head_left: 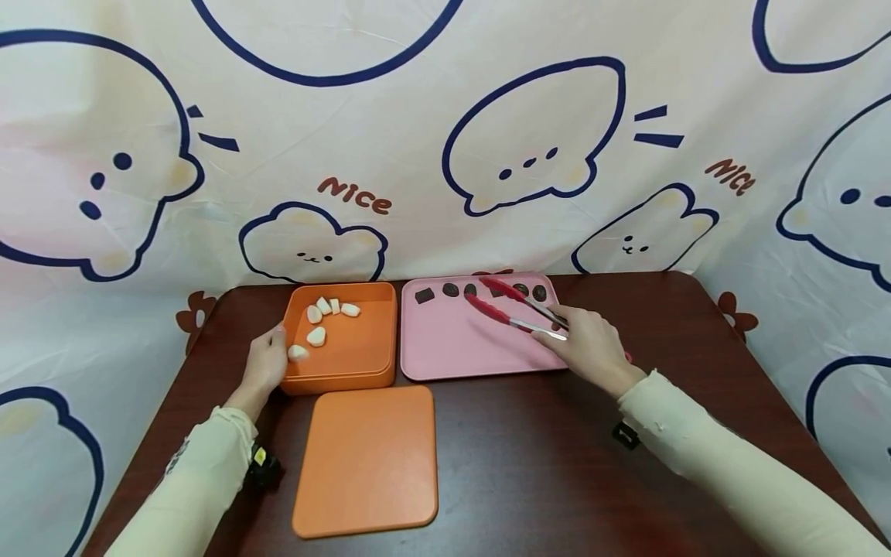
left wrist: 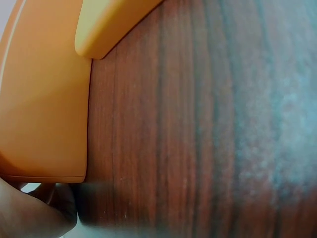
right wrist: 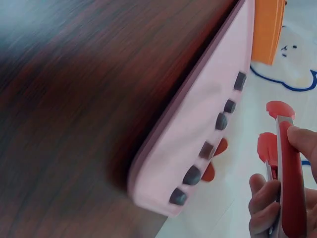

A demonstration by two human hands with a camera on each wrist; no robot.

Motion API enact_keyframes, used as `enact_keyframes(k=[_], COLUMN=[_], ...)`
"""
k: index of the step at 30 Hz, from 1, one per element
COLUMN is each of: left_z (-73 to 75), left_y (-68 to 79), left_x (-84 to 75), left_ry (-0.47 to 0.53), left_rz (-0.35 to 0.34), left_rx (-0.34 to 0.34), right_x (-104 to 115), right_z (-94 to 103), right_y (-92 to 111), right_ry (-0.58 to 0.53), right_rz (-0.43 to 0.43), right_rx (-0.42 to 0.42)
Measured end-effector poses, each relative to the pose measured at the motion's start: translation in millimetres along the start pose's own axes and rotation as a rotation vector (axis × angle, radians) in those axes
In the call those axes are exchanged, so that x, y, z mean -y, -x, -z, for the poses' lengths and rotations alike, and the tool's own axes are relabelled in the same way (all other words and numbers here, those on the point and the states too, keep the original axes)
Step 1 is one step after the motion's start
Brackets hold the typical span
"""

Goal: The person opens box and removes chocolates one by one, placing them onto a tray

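My left hand (head_left: 264, 363) holds the left side of an orange box (head_left: 358, 348), its thumb at the rim. Several small white pieces (head_left: 316, 336) lie inside the box, mostly toward the back and left. My right hand (head_left: 590, 344) grips red-tipped metal tongs (head_left: 490, 311) over a pink tray (head_left: 459, 348). Along the tray's far edge runs a row of dark brown pieces (head_left: 425, 295), some square and some rounded. The tongs' arms stand apart, their tips overlapping that row in the head view. In the right wrist view, thumb and fingers wrap the red handle (right wrist: 293, 183) and nothing shows between the tips.
A flat orange lid (head_left: 366, 464) lies on the dark wooden table (head_left: 543, 464) in front of the box. The pink tray stands close beside the box's right side. Behind the table hangs a pale cloth (head_left: 418, 155) with cartoon drawings.
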State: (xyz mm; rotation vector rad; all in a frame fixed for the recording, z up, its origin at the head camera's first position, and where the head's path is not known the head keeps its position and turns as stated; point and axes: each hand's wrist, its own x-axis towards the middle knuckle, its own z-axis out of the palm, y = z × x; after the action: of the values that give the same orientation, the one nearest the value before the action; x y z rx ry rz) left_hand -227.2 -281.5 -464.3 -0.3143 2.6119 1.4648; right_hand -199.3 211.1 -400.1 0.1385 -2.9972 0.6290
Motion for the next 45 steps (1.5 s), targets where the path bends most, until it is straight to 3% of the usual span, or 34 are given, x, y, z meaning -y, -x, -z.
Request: enact_keyframes(k=[20, 45], left_z=[-0.5, 0.0], left_y=[-4.2, -2.2], left_x=[-2.6, 2.3], left_ry=[0.027, 0.035], left_rz=[-0.032, -0.02], left_rx=[0.0, -0.016], right_x=[65.2, 143.8], right_z=[-30.2, -65.4], right_y=[-13.9, -42.9], right_ry=[-0.074, 0.014], right_rz=[0.191, 0.213], right_rx=[-0.019, 0.109])
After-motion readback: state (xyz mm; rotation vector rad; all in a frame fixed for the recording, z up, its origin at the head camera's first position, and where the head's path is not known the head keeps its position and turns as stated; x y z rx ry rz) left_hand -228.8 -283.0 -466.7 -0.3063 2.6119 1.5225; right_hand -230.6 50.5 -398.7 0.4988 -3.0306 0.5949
